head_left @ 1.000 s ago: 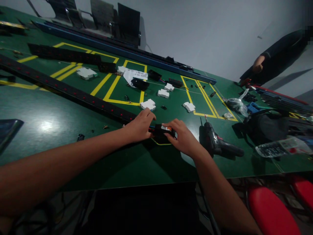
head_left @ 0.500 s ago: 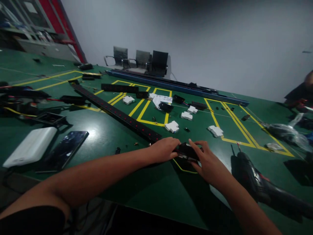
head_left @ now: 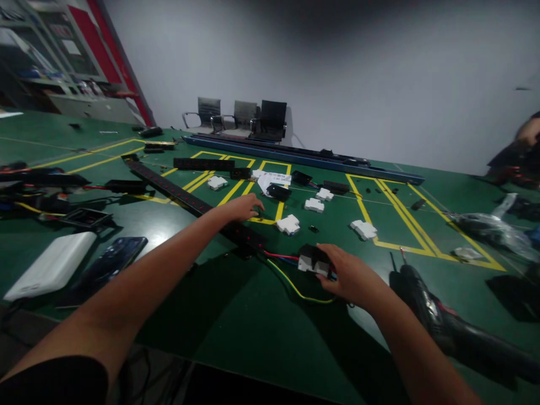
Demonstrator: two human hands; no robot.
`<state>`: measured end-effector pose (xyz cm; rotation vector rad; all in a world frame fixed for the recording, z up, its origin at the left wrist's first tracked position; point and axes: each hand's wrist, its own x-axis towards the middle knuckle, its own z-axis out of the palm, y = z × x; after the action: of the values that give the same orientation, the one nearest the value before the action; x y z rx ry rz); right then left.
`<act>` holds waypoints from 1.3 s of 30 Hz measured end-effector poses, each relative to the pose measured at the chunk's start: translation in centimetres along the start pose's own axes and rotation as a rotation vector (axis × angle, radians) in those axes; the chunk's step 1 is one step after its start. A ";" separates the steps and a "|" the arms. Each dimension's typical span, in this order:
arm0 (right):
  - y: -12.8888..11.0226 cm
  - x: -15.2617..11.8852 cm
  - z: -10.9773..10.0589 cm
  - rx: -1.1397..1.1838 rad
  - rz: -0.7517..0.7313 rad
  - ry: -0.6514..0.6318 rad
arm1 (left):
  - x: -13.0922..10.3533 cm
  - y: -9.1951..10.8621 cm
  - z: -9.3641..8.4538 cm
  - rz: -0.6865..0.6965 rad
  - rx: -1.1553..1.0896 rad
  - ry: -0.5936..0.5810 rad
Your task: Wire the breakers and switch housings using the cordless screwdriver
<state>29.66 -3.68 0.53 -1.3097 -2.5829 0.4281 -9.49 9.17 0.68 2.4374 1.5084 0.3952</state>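
My right hand (head_left: 348, 277) grips a small black and white electrical module (head_left: 313, 262) from its right side, fingers on top and thumb below. Red, blue and yellow-green wires (head_left: 291, 281) run between the module and the near end of a long black strip with red dots (head_left: 189, 201). My left hand (head_left: 242, 208) reaches over the strip, its fingers apart and bent down at the table by some tiny dark parts, partly hidden. Just right of it lies a white plastic piece (head_left: 288, 224).
A cordless drill (head_left: 426, 298) lies at the right. More white pieces (head_left: 363, 229) and black parts are scattered across the green table. A phone (head_left: 109, 264) and a white power bank (head_left: 53, 264) lie at the left. Long blue rails (head_left: 295, 154) stretch behind. Another person's arm (head_left: 527, 135) shows far right.
My left hand has let go of the module and moved up and left to the tiny parts. The right hand still holds the module, whose white face and wires now show.
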 end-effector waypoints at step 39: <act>2.9 1.9 -1.3 0.465 0.188 -0.128 | -4.3 16.0 4.9 0.102 -0.648 0.016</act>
<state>31.12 -0.31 0.89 -1.3834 -2.2574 1.1006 3.72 -2.00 1.21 1.9909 1.0398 0.7831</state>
